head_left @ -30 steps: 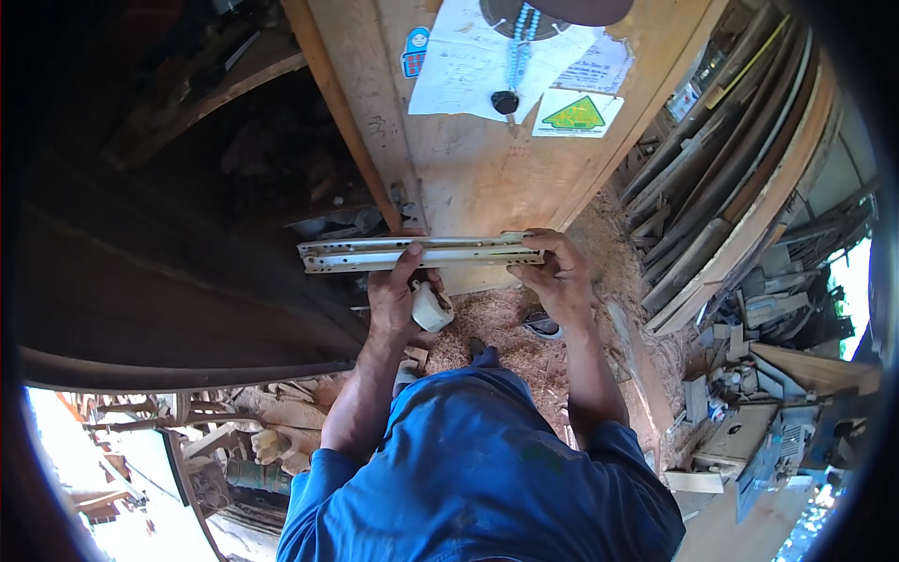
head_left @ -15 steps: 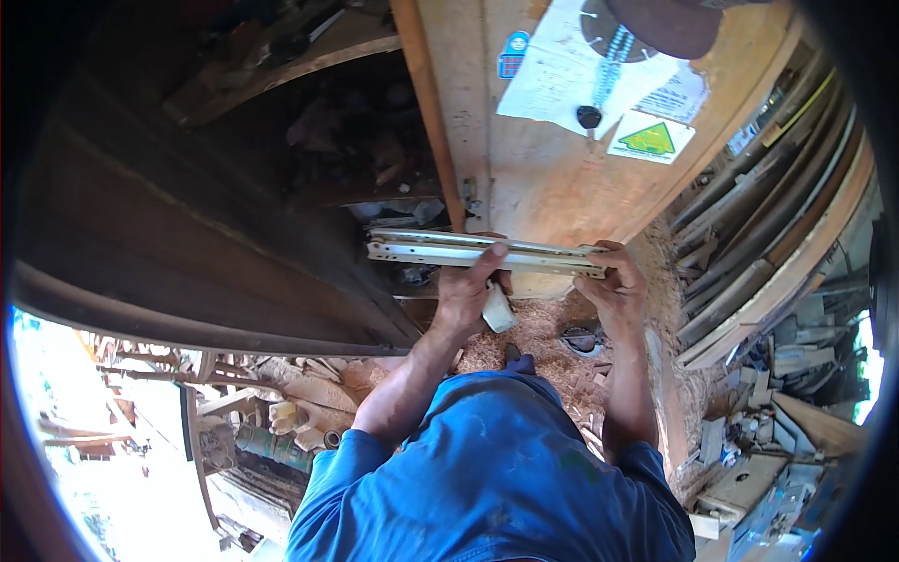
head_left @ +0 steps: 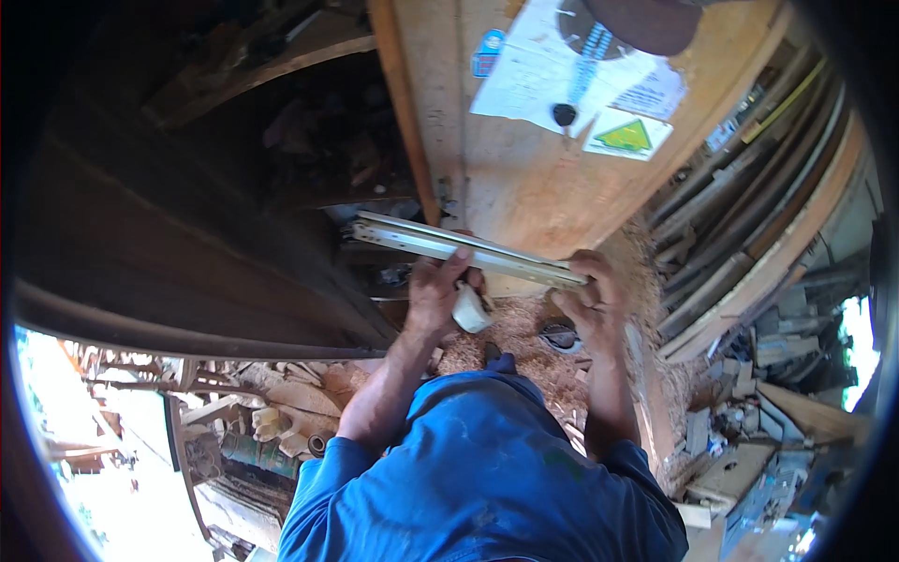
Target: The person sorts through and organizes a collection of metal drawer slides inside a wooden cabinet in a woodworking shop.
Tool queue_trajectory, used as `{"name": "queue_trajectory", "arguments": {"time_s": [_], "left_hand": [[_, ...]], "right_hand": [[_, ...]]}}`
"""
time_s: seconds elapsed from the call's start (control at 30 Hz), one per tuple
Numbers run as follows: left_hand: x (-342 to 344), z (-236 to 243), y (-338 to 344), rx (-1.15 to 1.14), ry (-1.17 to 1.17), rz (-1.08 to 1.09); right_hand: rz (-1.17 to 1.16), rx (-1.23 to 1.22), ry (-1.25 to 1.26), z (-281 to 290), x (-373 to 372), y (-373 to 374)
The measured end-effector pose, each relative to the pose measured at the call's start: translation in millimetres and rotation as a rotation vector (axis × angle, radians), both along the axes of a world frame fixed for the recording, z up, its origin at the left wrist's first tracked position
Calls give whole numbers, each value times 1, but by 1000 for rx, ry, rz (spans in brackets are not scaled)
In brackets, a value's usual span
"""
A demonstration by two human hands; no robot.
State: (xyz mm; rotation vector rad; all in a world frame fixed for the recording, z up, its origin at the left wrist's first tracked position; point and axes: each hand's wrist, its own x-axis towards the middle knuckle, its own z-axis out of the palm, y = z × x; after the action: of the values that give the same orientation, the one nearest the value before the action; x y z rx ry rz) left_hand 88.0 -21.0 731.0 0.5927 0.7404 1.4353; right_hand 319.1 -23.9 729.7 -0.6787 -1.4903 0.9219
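A pair of long, pale metal drawer slides with small holes lies across in front of me, tilted so that the right end is lower. My left hand is closed round them a little left of their right half, thumb on top. Below that hand's fingers shows a small whitish block-like piece; whether the hand also grips it I cannot tell. At the right end of the slides, my right hand pinches them between thumb and fingers.
An open wooden cabinet door carries pinned papers and a cap. The dark cabinet interior is to the left. Long boards lean at the right. Wood shavings cover the floor, with offcuts heaped around.
The right end of the slides has dipped, so they tilt more. The whole scene has shifted slightly left in the view. Both hands keep their hold.
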Motion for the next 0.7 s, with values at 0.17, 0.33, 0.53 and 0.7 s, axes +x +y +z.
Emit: {"name": "queue_trajectory", "arguments": {"time_s": [0.17, 0.33, 0.53, 0.7], "left_hand": [[-7, -6, 8, 124, -39, -12], [-6, -11, 16, 174, -134, 11], [-19, -15, 15, -69, -222, 81], [-32, -42, 17, -62, -503, -168]], "right_hand": [[53, -166, 82, 14, -7, -6], [69, -197, -105, 20, -17, -18], [136, -52, -313, 57, -52, -41], [192, 106, -340, 62, -74, -32]]}}
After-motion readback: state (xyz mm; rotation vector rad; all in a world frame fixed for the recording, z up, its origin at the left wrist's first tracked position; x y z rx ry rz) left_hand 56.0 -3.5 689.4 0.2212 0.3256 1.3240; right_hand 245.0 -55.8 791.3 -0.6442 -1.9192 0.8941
